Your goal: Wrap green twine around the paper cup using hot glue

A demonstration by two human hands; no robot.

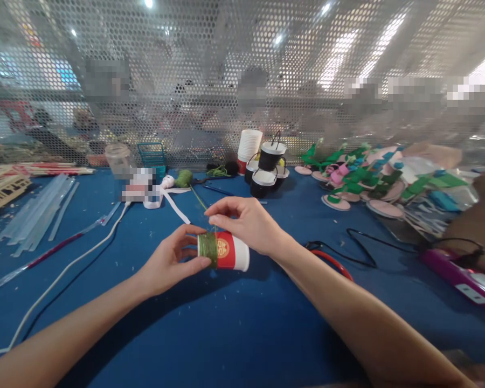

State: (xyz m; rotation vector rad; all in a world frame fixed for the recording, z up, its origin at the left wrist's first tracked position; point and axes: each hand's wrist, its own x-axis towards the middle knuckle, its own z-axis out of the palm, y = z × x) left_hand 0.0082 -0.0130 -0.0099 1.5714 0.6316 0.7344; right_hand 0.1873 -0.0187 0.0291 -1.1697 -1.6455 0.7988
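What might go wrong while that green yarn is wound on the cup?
The yarn sits at the end of the cup, so loops may slip off. A hard squeeze from the left hand could dent it. The strand pinched by the right hand passes a ribbon and may snag.

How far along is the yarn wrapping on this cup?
Done: a green yarn band covers the base end of the cup. In hand: the left hand steadies the cup, the right hand pinches the strand above it. Left: the red section and white rim are bare.
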